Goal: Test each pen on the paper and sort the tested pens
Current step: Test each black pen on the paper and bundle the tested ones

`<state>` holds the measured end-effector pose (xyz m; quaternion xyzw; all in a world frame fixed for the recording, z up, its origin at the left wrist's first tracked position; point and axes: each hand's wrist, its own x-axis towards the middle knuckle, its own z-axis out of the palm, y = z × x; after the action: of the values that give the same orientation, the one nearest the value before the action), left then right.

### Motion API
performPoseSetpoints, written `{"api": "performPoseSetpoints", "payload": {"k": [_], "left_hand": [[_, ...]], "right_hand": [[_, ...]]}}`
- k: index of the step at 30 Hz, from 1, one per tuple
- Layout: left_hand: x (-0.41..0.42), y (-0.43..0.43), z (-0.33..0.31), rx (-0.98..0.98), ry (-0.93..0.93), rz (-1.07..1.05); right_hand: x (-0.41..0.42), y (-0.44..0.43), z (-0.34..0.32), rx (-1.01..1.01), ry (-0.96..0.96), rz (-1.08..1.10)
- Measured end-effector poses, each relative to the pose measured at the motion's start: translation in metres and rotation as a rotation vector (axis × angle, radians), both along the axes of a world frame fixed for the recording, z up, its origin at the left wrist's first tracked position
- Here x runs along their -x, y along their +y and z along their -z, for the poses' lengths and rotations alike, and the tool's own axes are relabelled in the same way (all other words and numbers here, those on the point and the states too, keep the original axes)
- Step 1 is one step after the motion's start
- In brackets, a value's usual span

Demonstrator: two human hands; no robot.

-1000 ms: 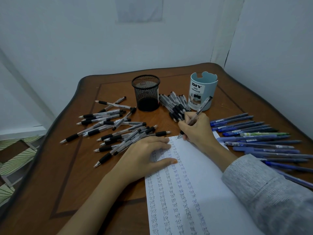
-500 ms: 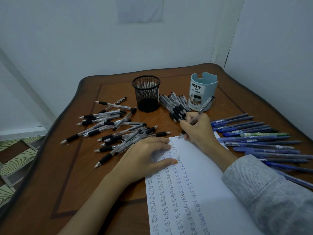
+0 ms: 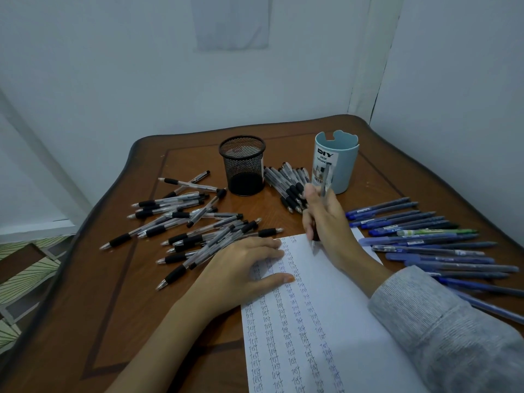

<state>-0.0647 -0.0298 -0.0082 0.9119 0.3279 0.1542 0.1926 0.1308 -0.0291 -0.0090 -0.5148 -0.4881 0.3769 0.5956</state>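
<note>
Your right hand grips a pen, tip pointing down at the top of the paper. Your left hand lies flat on the paper, fingers straight.

- Brown table, with a darker inlaid border line.
- Black mesh cup; pale blue organizer bearing a white label.
- Black-gripped clear pens; blue pens, one green pen.
- White paper, in inked columns; grey ribbed sleeve.

A brown wooden table fills a pale-walled corner.
</note>
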Motion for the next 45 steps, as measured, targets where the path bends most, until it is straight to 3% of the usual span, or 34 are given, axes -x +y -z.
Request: {"api": "performPoseSetpoints", "payload": {"k": [14, 19, 21, 27, 31, 37, 39, 41, 43, 45], "left_hand": [[0.001, 0.003, 0.0, 0.032, 0.039, -0.006], [0.005, 0.003, -0.005, 0.103, 0.065, 0.017], [0.006, 0.002, -0.006, 0.113, 0.076, 0.02], [0.006, 0.001, -0.008, 0.116, 0.075, 0.016], [0.006, 0.0, -0.008, 0.113, 0.068, 0.018], [0.006, 0.002, -0.008, 0.097, 0.054, 0.033], [0.006, 0.002, -0.008, 0.094, 0.047, 0.037], [0.006, 0.002, -0.008, 0.089, 0.043, 0.042], [0.006, 0.002, -0.008, 0.076, 0.042, 0.047], [0.007, 0.001, -0.008, 0.068, 0.04, 0.049]], "right_hand": [[-0.009, -0.002, -0.003, -0.118, -0.008, 0.136], [-0.014, 0.003, -0.005, -0.058, 0.01, 0.194], [-0.017, 0.003, -0.01, -0.032, -0.089, 0.209], [-0.03, 0.015, -0.029, 0.057, -0.617, 0.322], [-0.028, 0.028, -0.034, 0.102, -0.641, 0.377], [-0.03, 0.04, -0.025, 0.18, -0.711, 0.29], [-0.031, 0.04, -0.023, 0.132, -0.793, 0.346], [-0.029, 0.034, -0.026, -0.055, -0.85, 0.388], [-0.024, 0.025, -0.03, -0.253, -0.856, 0.241], [-0.015, 0.018, -0.031, -0.258, -0.861, -0.021]]}}
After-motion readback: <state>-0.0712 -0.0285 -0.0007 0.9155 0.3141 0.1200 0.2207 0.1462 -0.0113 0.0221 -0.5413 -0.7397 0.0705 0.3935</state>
